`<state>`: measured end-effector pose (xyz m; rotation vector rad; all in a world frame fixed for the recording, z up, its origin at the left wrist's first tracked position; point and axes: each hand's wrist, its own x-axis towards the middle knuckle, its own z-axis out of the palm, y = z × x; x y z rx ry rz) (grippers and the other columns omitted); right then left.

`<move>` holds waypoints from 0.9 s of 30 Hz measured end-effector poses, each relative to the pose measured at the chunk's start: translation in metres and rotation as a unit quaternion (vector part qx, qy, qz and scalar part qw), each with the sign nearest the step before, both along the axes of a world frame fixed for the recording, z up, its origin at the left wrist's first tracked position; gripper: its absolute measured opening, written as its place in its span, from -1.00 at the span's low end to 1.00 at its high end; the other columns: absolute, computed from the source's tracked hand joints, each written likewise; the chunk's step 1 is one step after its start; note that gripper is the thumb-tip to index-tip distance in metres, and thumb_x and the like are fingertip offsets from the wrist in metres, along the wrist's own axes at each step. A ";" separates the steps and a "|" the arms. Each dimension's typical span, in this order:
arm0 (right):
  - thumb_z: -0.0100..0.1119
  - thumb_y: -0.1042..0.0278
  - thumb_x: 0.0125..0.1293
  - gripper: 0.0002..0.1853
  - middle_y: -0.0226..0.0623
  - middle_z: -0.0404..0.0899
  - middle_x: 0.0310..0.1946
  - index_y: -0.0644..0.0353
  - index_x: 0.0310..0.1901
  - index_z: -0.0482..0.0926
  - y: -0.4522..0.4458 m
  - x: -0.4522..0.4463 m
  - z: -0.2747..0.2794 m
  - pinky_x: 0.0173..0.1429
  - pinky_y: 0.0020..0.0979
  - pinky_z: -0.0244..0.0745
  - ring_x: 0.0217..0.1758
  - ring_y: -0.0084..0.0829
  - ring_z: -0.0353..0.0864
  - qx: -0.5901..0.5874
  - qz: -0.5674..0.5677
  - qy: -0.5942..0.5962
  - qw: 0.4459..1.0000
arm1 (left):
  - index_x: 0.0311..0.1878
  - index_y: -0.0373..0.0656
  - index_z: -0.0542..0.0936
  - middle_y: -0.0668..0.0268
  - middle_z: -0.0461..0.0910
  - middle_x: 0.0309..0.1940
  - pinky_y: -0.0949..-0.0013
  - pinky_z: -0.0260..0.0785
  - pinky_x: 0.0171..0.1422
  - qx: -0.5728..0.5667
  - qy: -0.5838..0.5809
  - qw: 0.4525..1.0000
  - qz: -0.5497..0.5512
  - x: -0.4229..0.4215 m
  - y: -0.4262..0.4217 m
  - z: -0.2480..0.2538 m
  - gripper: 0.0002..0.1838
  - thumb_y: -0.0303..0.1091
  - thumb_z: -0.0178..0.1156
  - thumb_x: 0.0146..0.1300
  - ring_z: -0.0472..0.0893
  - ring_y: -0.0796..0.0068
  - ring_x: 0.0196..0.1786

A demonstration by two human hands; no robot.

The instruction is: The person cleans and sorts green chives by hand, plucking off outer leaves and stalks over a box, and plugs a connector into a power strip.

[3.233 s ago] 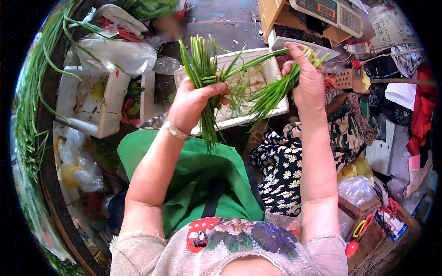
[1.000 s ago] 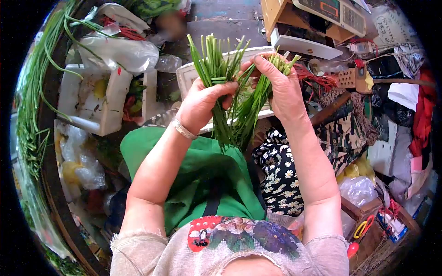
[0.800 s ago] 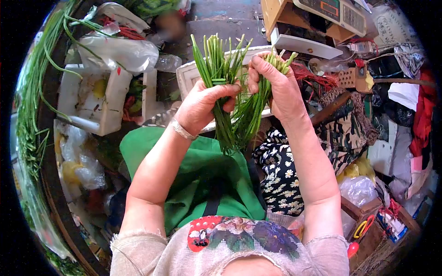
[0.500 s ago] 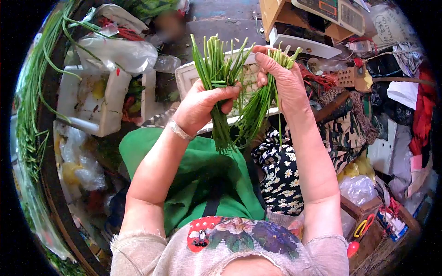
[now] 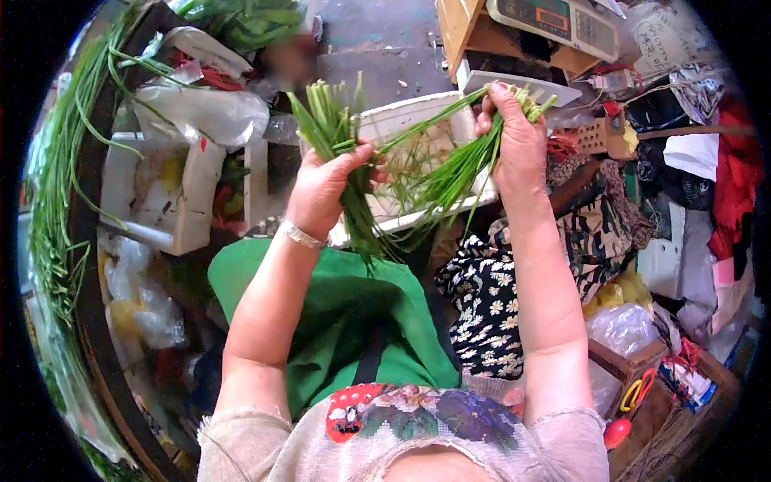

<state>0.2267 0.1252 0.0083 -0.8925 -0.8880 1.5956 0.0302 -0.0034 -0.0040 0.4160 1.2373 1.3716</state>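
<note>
"Okay, left to right, quick. Left edge?"

"Long, thin green stalks heaped along it, then a white foam box with scraps inside."

"Left hand?"

"Left hand, pale bracelet at the wrist, fingers wrapped round a thick bunch of slim green stalks. Cut ends far, leaves near; long axis runs far to near, far end leaning left."

"Between the hands?"

"One thin green strand, slanting from left and near to right and far. Left end disappears into loose leaves just beside the left fingers; other end's at the right thumb and forefinger, so the right hand is nearer its far end. Shallow white foam tray lies below, loose green bits in it."

"Right fingers?"

"Right hand holds a looser bunch of green leafy stalks, pale ends far and right, leaves trailing left and near. Thumb and forefinger nearly together at the strand; can't tell how tightly."

"Beyond that?"

"Grey-white electronic scale, far right. Done."
</note>
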 end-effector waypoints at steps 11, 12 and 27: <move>0.28 0.40 0.29 -0.87 -0.40 0.62 -0.42 0.22 -0.18 0.61 -0.009 -0.001 -0.001 -0.43 -0.59 0.35 -0.53 -0.65 0.46 0.065 0.058 -0.102 0.991 | -0.09 -0.25 0.57 0.19 0.68 -0.23 0.40 0.50 -0.24 0.015 0.072 0.996 0.045 -0.009 0.003 0.001 -0.76 -0.33 0.29 0.26 0.65 0.42 -0.31; 0.28 0.40 0.28 -0.87 -0.42 0.62 -0.42 0.22 -0.19 0.61 -0.012 -0.005 -0.004 -0.43 -0.59 0.35 -0.53 -0.65 0.46 0.070 0.079 -0.096 0.990 | -0.09 -0.24 0.57 0.20 0.69 -0.23 0.43 0.49 -0.26 0.013 0.054 0.998 0.031 -0.006 0.003 0.002 -0.77 -0.34 0.29 0.26 0.62 0.46 -0.36; 0.30 0.41 0.23 -0.85 -0.46 0.58 -0.41 0.23 -0.19 0.61 -0.038 -0.031 -0.006 -0.34 -0.54 0.45 -0.42 -0.63 0.52 0.010 0.187 -0.062 0.980 | -0.17 -0.22 0.62 0.38 0.62 -0.40 0.54 0.32 -0.40 0.019 -0.004 0.999 -0.042 0.008 0.005 0.011 -0.83 -0.45 0.34 0.17 0.49 0.62 -0.49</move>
